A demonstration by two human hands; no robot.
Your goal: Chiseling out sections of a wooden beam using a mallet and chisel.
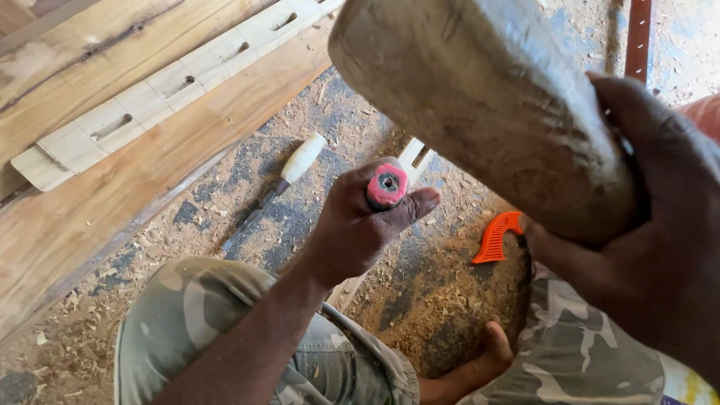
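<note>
Left hand [352, 225] fingers grip a red-capped chisel [387, 186]; right hand [645, 247] fingers clasp a wooden mallet [487, 105]

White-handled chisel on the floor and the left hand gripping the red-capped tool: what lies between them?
In the head view, only sawdust-strewn floor separates the white-handled chisel from the left hand on the red-capped tool; no other object there.

Two chisels [387, 186] [289, 176], one wooden mallet [487, 105], one orange handle [496, 236], one slotted strip [161, 94], two planks [112, 202] [90, 64].
</note>
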